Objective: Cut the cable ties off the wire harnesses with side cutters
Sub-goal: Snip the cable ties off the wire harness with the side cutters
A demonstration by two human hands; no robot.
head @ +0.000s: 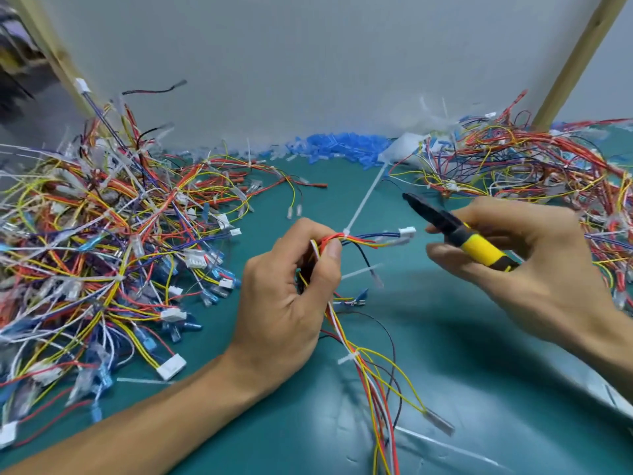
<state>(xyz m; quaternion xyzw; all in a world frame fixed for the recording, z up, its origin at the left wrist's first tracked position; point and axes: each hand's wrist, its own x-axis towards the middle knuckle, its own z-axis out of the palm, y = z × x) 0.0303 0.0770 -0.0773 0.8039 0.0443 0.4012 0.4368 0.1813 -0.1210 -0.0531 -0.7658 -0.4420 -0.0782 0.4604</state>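
- Cable tie (pixel 363 204) on the wire harness (pixel 368 238) is uncut: its head sits just past my left thumb, and its long tail points up and away over the green mat (pixel 479 354).
- My left hand (pixel 287 296) pinches the harness wires between curled fingers and thumb, clear of the mat.
- My right hand (pixel 534 255) wraps the yellow handles of the side cutters (pixel 445 222). The black tip is near the tie but not touching it, and I cannot tell how far the jaws are open.
- A second tie (pixel 347 358) binds this harness lower down, so I judge two cuts are left here.
- Loose offcuts (pixel 445 443) on the mat suggest some ties are done. The left pile (pixel 102 234) shows many ties on, so most of the job looks undone.
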